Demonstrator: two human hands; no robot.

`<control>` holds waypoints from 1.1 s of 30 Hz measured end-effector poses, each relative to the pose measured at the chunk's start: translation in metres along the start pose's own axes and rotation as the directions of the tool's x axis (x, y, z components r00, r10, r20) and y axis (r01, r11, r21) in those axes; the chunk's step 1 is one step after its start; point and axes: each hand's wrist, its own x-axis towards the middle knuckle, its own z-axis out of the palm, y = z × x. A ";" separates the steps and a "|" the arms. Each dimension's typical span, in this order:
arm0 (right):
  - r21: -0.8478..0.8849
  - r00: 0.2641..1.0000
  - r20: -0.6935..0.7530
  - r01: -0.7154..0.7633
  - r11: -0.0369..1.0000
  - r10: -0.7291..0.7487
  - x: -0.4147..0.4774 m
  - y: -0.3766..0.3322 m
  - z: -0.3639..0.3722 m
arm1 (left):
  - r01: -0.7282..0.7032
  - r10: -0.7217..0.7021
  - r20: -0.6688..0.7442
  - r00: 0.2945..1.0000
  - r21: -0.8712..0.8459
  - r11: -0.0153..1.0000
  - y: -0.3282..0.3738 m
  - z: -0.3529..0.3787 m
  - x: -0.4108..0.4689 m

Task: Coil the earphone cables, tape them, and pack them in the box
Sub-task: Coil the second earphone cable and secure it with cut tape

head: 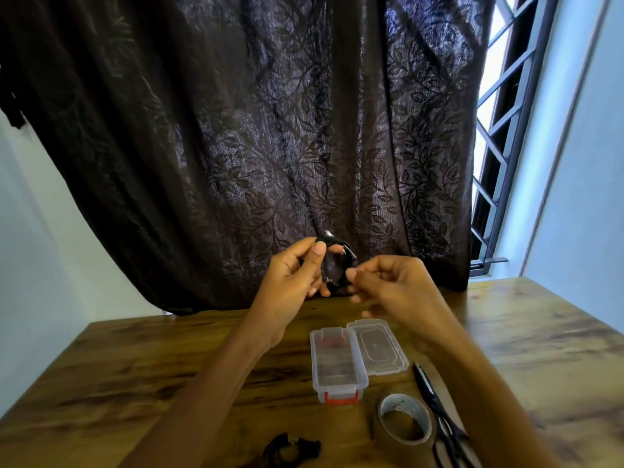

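Note:
My left hand (293, 275) holds a coil of black earphone cable (337, 261) raised above the far part of the table, thumb and fingers pinching its upper edge. My right hand (388, 282) is right beside the coil with curled fingers, fingertips at its right side; whether they pinch the cable or tape is hidden. A clear plastic box (336, 361) with a red latch lies open on the table, its lid (378, 346) flat to the right. A second black earphone bundle (290, 449) lies near the front edge. A roll of brown tape (405, 423) lies right of it.
Black scissors (439, 417) lie just right of the tape roll. The wooden table (135, 366) stretches left and right of the box. A dark patterned curtain (270, 130) hangs behind the table, and a barred window (499, 146) is at the right.

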 end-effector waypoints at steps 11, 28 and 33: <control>0.542 0.943 0.246 -0.324 0.776 0.223 0.005 -0.002 -0.009 | -0.010 0.010 0.010 1.000 -0.003 1.000 0.012 -0.004 0.002; 0.618 0.999 0.020 -0.046 0.785 0.043 -0.007 0.005 0.001 | -0.029 0.025 -0.105 0.994 -0.032 0.999 0.014 0.012 0.000; 0.699 0.959 0.191 -0.281 0.658 0.207 0.000 0.002 -0.002 | -0.039 0.039 0.015 0.999 0.029 0.999 0.017 0.014 -0.004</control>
